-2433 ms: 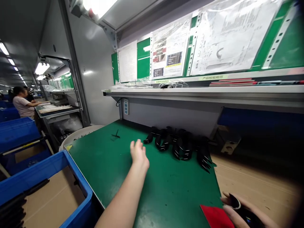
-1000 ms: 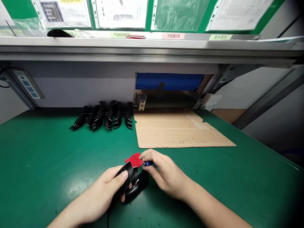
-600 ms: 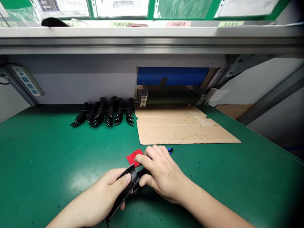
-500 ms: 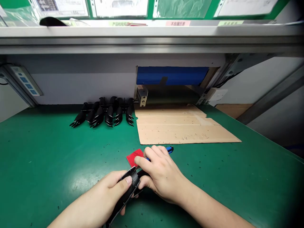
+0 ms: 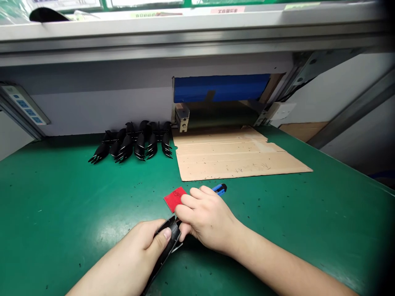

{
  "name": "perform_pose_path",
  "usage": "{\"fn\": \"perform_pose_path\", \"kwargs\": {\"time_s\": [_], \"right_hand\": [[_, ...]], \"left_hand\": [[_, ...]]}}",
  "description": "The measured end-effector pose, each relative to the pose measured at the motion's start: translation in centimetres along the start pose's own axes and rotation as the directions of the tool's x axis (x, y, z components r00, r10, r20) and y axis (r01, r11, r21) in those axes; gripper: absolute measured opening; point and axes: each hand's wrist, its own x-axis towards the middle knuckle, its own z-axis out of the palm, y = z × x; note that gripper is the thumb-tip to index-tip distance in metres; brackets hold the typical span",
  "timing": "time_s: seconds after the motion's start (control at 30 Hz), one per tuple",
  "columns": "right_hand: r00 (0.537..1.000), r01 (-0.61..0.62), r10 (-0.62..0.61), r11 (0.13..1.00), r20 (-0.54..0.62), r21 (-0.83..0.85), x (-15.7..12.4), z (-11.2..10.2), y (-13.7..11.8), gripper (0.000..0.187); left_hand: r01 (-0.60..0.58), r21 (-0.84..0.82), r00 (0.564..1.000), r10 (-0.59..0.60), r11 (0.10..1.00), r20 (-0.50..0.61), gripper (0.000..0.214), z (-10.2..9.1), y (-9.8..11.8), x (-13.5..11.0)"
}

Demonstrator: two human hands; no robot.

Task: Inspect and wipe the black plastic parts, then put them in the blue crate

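A black plastic part [image 5: 166, 242] is clamped low on the green bench [image 5: 61, 205] by the left hand [image 5: 140, 250]; the right hand [image 5: 205, 216], closed around a blue-handled tool [image 5: 220, 188], works its upper end, probably trimming.

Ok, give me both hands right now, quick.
Left hand: closed on the black plastic part.
Right hand: closed around the blue-handled knife, fingertips at the part's top end.

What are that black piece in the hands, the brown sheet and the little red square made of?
The black piece, gripped by the left hand and touched by the right hand, looks like moulded plastic with a dull sheen. The brown sheet is likely cardboard: creased, with a torn edge. The red square looks matte; its material is unclear.
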Motion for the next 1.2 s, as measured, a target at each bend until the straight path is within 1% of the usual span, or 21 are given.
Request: {"fn": "perform_pose_path", "kwargs": {"time_s": [0.1, 0.17, 0.2, 0.27, 0.33, 0.4, 0.47, 0.5, 0.53, 0.57, 0.63, 0.67, 0.73, 0.8, 0.87, 0.93, 1.03, 1.2], "right_hand": [[0.999, -0.001, -0.001, 1.0, 0.044, 0.026, -0.2, 0.4, 0.0, 0.056], [0.996, -0.014, 0.008, 0.997, 0.087, 0.072, -0.3, 0.6, 0.2, 0.056], [0.993, -0.027, 0.013, 0.992, 0.116, 0.124, -0.3, 0.5, 0.3, 0.058], [0.979, -0.08, 0.02, 0.953, 0.203, 0.293, -0.4, -0.1, 0.6, 0.059], [0.952, -0.183, 0.029, 0.852, 0.305, 0.491, -0.5, -1.1, 1.0, 0.055], [0.926, -0.294, 0.034, 0.692, 0.376, 0.66, -0.6, -2.1, 1.5, 0.053], [0.924, -0.348, 0.063, 0.541, 0.376, 0.765, -0.7, -2.6, 1.9, 0.053], [0.932, -0.345, 0.09, 0.516, 0.35, 0.784, -0.7, -2.7, 2.0, 0.054], [0.943, -0.326, 0.126, 0.544, 0.308, 0.773, -0.7, -2.5, 2.1, 0.054], [0.952, -0.302, 0.164, 0.616, 0.257, 0.727, -0.6, -2.3, 2.1, 0.054], [0.967, -0.255, 0.204, 0.798, 0.154, 0.546, -0.6, -1.6, 1.9, 0.058], [0.972, -0.236, 0.204, 0.866, 0.118, 0.441, -0.6, -1.3, 1.7, 0.061], [0.977, -0.213, 0.196, 0.941, 0.089, 0.265, -0.6, -0.6, 1.3, 0.068], [0.98, -0.195, 0.186, 0.971, 0.073, 0.136, -0.6, -0.1, 1.0, 0.074], [0.983, -0.176, 0.174, 0.983, 0.056, 0.049, -0.5, 0.2, 0.9, 0.077], [0.986, -0.163, 0.163, 0.987, 0.038, -0.004, -0.4, 0.4, 0.9, 0.078], [0.988, -0.152, 0.153, 0.987, 0.007, -0.059, -0.4, 0.6, 0.9, 0.078], [0.991, -0.136, 0.134, 0.987, -0.027, -0.083, -0.3, 0.8, 0.8, 0.078]], "left_hand": [[0.008, 0.05, 0.999, -0.006, 0.999, -0.032, 0.039, 0.0, -0.1, 0.1], [0.01, 0.072, 0.999, -0.007, 0.997, -0.05, 0.038, 0.1, -0.2, 0.1], [0.005, 0.08, 0.998, -0.001, 0.997, -0.055, 0.038, 0.2, -0.2, 0.2], [-0.009, 0.1, 0.997, 0.016, 0.995, -0.074, 0.039, 0.4, -0.1, 0.2], [-0.034, 0.124, 0.994, 0.047, 0.992, -0.102, 0.04, 0.6, -0.1, 0.2], [-0.065, 0.155, 0.986, 0.087, 0.986, -0.14, 0.038, 0.7, -0.1, 0.3], [-0.085, 0.16, 0.977, 0.114, 0.983, -0.181, 0.036, 0.6, -0.2, 0.3], [-0.09, 0.142, 0.972, 0.118, 0.986, -0.203, 0.036, 0.5, -0.2, 0.3], [-0.086, 0.11, 0.969, 0.109, 0.99, -0.22, 0.035, 0.4, -0.2, 0.3], [-0.078, 0.065, 0.968, 0.091, 0.995, -0.233, 0.035, 0.3, -0.1, 0.3], [-0.056, -0.052, 0.97, 0.042, 0.997, -0.24, 0.036, 0.1, 0.0, 0.3], [-0.04, -0.115, 0.971, 0.012, 0.993, -0.238, 0.037, 0.0, 0.1, 0.2], [0.0, -0.229, 0.974, -0.053, 0.973, -0.222, 0.043, 0.0, 0.0, 0.2], [0.039, -0.323, 0.973, -0.109, 0.946, -0.202, 0.052, 0.2, -0.2, 0.3], [0.054, -0.388, 0.972, -0.138, 0.92, -0.192, 0.058, 0.3, -0.5, 0.4], [0.031, -0.426, 0.975, -0.122, 0.904, -0.188, 0.058, 0.4, -0.6, 0.5], [-0.028, -0.444, 0.979, -0.065, 0.896, -0.192, 0.051, 0.3, -0.6, 0.6], [-0.06, -0.47, 0.977, -0.045, 0.881, -0.21, 0.047, 0.5, -0.5, 0.7]]}}
